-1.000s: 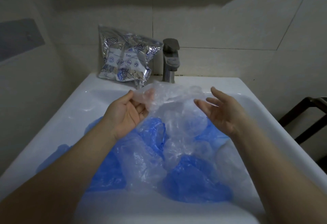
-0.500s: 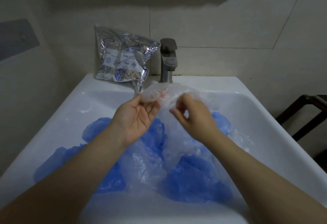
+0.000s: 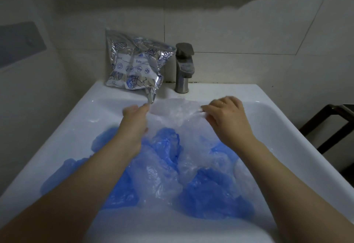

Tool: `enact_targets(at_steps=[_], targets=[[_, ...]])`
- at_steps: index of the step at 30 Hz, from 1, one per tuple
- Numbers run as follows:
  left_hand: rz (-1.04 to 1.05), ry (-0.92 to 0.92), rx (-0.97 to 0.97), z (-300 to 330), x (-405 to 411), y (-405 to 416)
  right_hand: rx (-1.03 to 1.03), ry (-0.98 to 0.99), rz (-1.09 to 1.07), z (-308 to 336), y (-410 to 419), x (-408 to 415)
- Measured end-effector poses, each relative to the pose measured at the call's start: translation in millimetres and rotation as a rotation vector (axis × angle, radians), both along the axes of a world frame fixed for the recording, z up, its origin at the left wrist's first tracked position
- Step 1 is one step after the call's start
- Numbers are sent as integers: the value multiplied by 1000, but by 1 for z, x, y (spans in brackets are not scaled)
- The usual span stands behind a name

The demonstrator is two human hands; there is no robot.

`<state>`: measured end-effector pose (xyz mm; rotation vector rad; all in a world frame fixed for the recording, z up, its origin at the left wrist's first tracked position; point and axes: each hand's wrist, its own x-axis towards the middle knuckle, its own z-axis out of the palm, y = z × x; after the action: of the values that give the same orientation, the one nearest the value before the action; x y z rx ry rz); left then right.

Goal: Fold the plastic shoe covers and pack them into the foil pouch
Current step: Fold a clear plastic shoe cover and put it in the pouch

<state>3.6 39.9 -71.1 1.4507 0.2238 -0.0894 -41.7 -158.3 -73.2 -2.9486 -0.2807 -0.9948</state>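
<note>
Low in the frame, blue shoe covers (image 3: 208,194) are lying heaped in the white sink (image 3: 63,139); they look feather-light, limp and slippery. Above centre, the left hand (image 3: 135,117) and right hand (image 3: 226,116) are stretching a clear shoe cover (image 3: 176,108) between them, each pinching an edge. Gripping its rim probably gives the surest hold, since loose film would slide. In the upper middle, the crinkly foil pouch (image 3: 134,64) is leaning against the wall beside the tap (image 3: 183,66).
</note>
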Motion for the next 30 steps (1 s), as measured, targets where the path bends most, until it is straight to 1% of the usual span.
enact_targets(at_steps=[1, 2, 3, 4, 5, 6, 7, 8, 10, 11, 13, 15, 17, 18, 20, 23, 26, 28, 30], targets=[[61, -194, 178, -1, 0, 2, -2, 140, -2, 3, 1, -2], [29, -447, 298, -1, -2, 2, 5, 243, 15, 5, 2, -4], [-94, -680, 388, 1, -7, 2, -17, 286, 30, 6, 3, -4], [-265, -841, 479, 2, -12, 0, -37, 293, 43, 7, 6, -4], [-434, -943, 610, 0, -16, -1, -39, 285, 60, 7, 9, -6], [-554, -1033, 755, -5, -16, -2, 2, 273, 76, 7, 12, -7], [-614, -1086, 860, -9, -15, -2, 73, 271, 87, 7, 13, -8], [-620, -1083, 899, -12, -14, -3, 145, 277, 97, 8, 15, -10], [-548, -1047, 882, -13, -9, -1, 218, 256, 146, 10, 13, -14], [-501, -1071, 897, -13, -6, 2, 247, 253, 189, 12, 11, -15], [-474, -1097, 956, -13, 1, 7, 297, 294, 265, 16, 5, -15], [-440, -1065, 1026, -12, 4, 13, 410, 409, 346, 19, -1, -16], [-379, -1023, 1096, -10, 6, 18, 530, 587, 395, 22, -4, -21], [-367, -991, 1120, -9, 7, 22, 537, 658, 381, 22, -6, -22], [-356, -920, 1123, -5, 10, 27, 501, 700, 313, 22, -11, -23], [-314, -836, 1000, 0, 13, 31, 552, 653, 304, 23, -17, -22], [-203, -712, 785, 0, 12, 23, 559, 565, 309, 18, -19, -17], [-122, -646, 650, -3, 11, 17, 634, 405, 302, 14, -9, -14], [-28, -599, 620, -5, 12, 15, 753, 219, 286, 10, 4, -12]])
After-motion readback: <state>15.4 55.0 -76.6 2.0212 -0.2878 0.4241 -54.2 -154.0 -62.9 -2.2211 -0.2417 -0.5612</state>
